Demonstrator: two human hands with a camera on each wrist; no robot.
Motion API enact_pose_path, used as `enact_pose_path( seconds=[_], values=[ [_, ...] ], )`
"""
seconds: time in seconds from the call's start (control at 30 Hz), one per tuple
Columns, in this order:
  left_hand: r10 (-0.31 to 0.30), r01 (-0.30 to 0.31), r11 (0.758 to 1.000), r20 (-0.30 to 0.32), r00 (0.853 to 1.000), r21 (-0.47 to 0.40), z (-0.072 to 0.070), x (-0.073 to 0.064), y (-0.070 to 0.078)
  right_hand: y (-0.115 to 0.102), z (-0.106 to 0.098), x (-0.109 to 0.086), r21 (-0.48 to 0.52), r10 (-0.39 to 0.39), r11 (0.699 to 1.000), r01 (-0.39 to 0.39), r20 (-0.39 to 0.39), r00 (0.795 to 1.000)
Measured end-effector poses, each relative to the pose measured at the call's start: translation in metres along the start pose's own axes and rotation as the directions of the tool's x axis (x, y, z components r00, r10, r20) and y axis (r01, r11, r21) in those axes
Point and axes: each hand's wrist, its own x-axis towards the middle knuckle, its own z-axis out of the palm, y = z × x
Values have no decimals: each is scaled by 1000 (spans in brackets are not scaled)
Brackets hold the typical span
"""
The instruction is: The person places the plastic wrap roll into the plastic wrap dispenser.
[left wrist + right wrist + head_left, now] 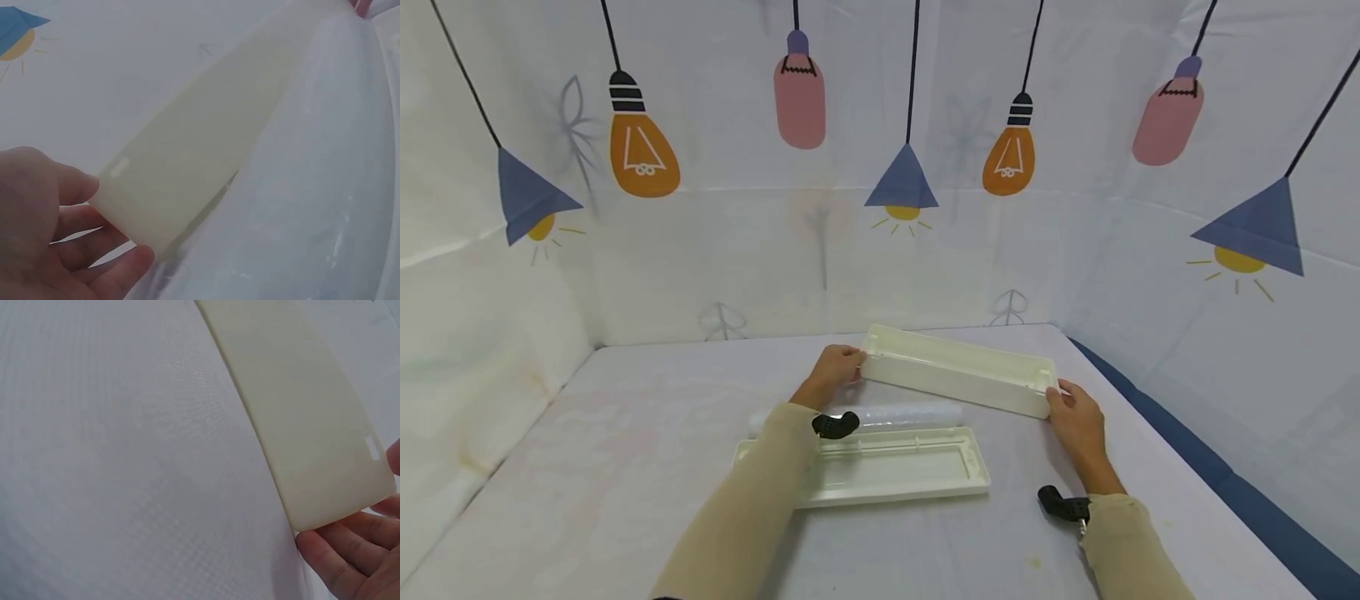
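Note:
A long, narrow cream plastic box with an open top lies at the far side of the table, held at both ends. My left hand grips its left end; in the left wrist view the thumb is at the upper edge and the fingertips reach the lower corner. At the opposite end my right hand holds the corner, with thumb and fingers around the end wall in the right wrist view. Nearer lies a shallow cream tray-like lid, partly hidden by my left forearm. Between them rests a roll of clear plastic film.
A white cloth covers the table. White curtains printed with lamps and bulbs enclose it at the back and sides. Dark blue fabric runs along the table's right edge.

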Motion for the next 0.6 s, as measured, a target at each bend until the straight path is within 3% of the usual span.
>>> enact_pose_path(
  seconds=[0.17,0.33,0.47,0.6],
  values=[
    [40,-40,999,-19,999,7,-5,-8,2,0,2,1,7,-1,1000,1,10,1000],
    [99,-96,993,-46,994,74,-17,-25,4,-1,4,1,42,-18,999,16,60,998],
    [107,-100,990,-71,992,103,-28,-38,4,-4,7,0,69,-57,996,50,110,992],
    [138,-120,975,-92,986,186,-36,-51,4,-8,9,-3,81,-98,993,86,156,983]
  ],
)
